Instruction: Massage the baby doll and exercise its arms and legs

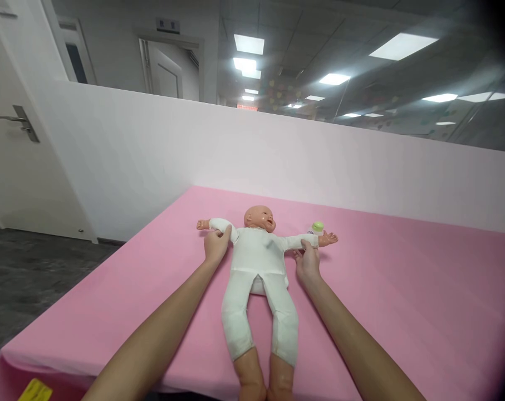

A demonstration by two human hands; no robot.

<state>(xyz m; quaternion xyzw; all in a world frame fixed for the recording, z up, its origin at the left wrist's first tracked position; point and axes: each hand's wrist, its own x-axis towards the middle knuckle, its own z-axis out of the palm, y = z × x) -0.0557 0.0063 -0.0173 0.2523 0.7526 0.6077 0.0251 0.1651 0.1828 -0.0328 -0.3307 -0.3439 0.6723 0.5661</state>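
Note:
A baby doll [258,253] with a white cloth body lies on its back on a pink-covered table [402,301], head away from me and legs toward me. Its bare plastic head is turned to the right, and both arms are spread out sideways. My left hand [216,245] is closed around the doll's upper arm on the left. On the other side, my right hand [308,262] grips the doll's forearm near the wrist, thumb on top. The fingers under each arm are partly hidden.
Just behind the doll's right-side hand stands a small container with a light green cap [318,226]. A low white wall [277,150] runs along the table's far edge. A door [22,145] is at the left, and a yellow label [35,391] shows at the bottom left.

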